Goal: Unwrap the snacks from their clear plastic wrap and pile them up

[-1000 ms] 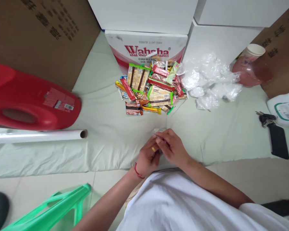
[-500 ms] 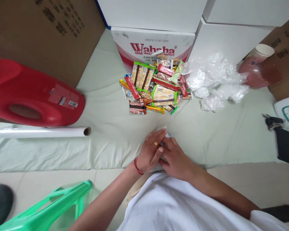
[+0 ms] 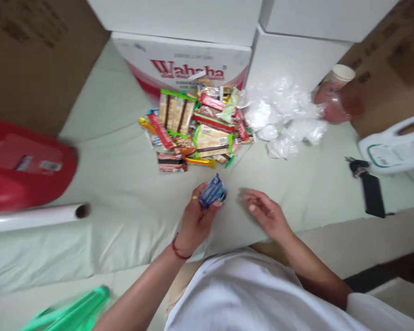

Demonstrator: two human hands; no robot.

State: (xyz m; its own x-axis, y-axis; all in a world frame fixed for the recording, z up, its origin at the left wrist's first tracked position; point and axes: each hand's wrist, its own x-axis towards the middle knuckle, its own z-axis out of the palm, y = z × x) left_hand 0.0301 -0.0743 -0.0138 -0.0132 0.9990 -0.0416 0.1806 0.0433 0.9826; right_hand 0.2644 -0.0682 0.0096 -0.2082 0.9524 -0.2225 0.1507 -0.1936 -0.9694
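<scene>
Left hand (image 3: pixel 196 220): grasped the blue packet (image 3: pixel 212 192) between thumb and fingers.
Blue packet: sat in that grip above the pale cloth (image 3: pixel 124 184), near the snack pile's (image 3: pixel 212 138) five-o'clock edge.
Right hand (image 3: pixel 269 217): hung released, loosely curled, at four o'clock from the packet.
Plastic bags (image 3: pixel 283 112): lay toward one o'clock.

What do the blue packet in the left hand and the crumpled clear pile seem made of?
The blue packet looks like plastic film with some sheen, possibly foil, judging by its creases. The clear pile seems thin, shiny plastic, given its crumples and highlights.
</scene>
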